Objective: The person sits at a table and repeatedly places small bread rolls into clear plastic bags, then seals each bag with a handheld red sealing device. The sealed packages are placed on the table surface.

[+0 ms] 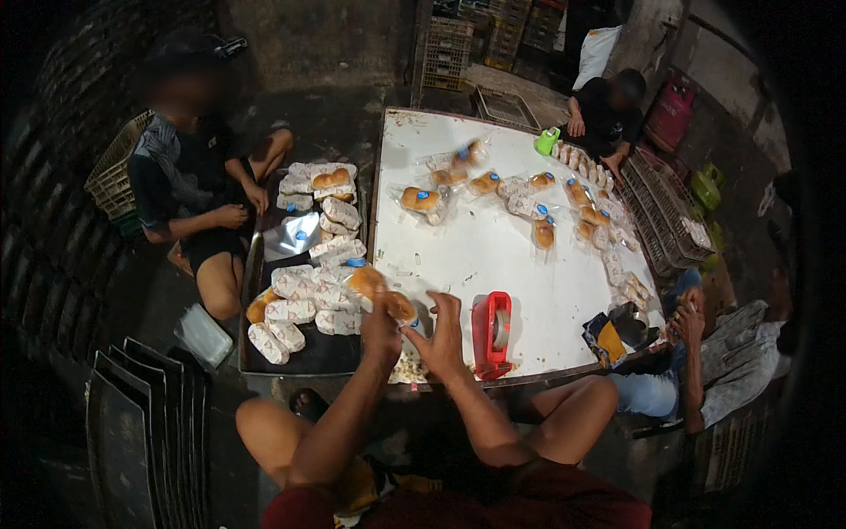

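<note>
My left hand grips a clear-bagged pair of browned bread rolls over the near left corner of the white tabletop. Close by on the right, my right hand has its fingers apart, the thumb reaching to the bag's lower end. Right of that hand stands a red tape dispenser with a roll of tape. At the left, a dark tray carries paper-wrapped rolls and a clear plastic bag. Bagged rolls lie farther back on the tabletop.
A person sits left of the tray, another at the far right, and a third at the near right. Crates line the right side. Dark trays stand at lower left, beside a stack of plastic bags.
</note>
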The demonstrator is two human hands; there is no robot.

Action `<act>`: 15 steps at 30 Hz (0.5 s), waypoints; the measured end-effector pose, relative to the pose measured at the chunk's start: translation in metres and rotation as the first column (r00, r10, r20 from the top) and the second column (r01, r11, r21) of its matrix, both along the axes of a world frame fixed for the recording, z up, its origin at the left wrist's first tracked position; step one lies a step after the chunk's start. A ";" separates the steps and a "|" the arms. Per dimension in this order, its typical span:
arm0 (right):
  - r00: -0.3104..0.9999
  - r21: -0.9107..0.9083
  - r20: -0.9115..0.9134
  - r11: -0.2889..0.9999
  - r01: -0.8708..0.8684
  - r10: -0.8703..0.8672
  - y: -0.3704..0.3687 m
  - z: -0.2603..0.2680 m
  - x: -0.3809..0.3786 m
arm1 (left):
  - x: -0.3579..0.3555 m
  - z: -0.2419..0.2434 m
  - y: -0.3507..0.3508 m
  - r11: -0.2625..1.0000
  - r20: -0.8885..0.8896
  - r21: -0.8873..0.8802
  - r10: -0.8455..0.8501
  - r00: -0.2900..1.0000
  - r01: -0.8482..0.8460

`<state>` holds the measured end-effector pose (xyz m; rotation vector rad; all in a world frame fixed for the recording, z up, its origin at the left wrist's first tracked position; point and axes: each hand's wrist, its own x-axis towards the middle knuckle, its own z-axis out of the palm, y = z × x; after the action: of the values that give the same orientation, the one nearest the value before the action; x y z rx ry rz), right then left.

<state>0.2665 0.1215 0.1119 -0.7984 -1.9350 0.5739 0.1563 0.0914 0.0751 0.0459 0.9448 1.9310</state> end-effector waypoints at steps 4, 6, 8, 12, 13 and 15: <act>0.986 -0.444 0.127 0.895 -0.045 0.112 0.045 -0.013 0.013 | 0.007 -0.006 0.001 0.906 -0.104 -0.167 -0.409 0.906 0.390; 0.987 -0.707 -0.155 0.704 -0.075 -0.051 0.080 -0.023 0.028 | -0.003 -0.009 -0.001 0.840 -0.217 -0.344 -0.506 0.835 0.420; 0.948 -0.607 -0.245 0.794 0.014 -0.204 0.096 -0.044 0.030 | -0.020 -0.011 -0.006 0.946 -0.298 -0.205 -0.304 0.905 0.250; 0.891 -0.153 0.374 0.931 0.332 -0.257 0.065 -0.105 0.029 | -0.047 -0.012 -0.013 0.973 -0.302 -0.224 -0.131 0.944 0.063; 0.729 0.111 0.601 0.937 0.331 -0.328 0.050 -0.120 0.026 | -0.049 -0.012 -0.014 0.966 -0.297 -0.256 -0.124 0.947 0.046; 0.709 0.026 0.658 0.948 0.317 -0.255 0.035 -0.141 0.019 | -0.045 -0.015 -0.018 0.962 -0.339 -0.270 -0.117 0.933 0.022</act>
<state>0.2858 0.1560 -0.0290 -1.4845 -2.3486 0.1848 0.1118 0.0734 0.0600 0.2765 1.4140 1.7458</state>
